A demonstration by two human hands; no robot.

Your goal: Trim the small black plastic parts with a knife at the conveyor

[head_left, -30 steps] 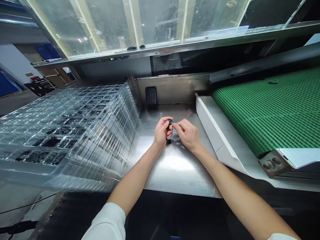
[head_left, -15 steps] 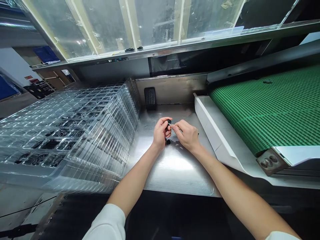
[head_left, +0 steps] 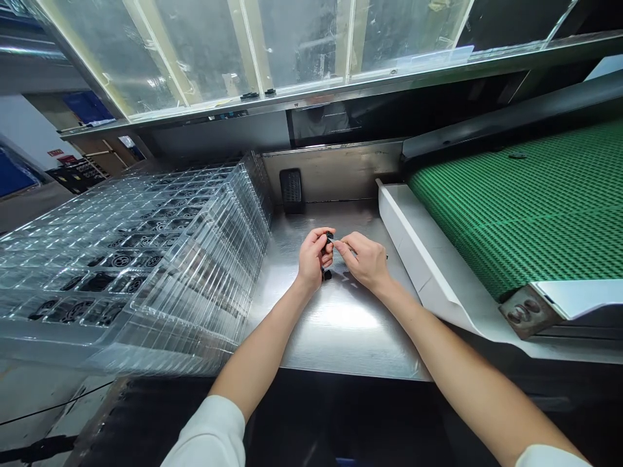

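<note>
While left fingers (head_left: 321, 236) clench a black part (head_left: 329, 237), right fingers (head_left: 348, 245) beside it, grip unclear — steel bench (head_left: 335, 318), plastic trays (head_left: 146, 259), green belt (head_left: 525, 207)

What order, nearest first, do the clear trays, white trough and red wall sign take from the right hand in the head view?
Right hand:
1. White trough, right.
2. Clear trays, left.
3. Red wall sign, far left.

Matt black plastic part (head_left: 329, 238), glossy brushed-steel worktop (head_left: 335, 331), clear shiny plastic trays (head_left: 160, 259)
</note>
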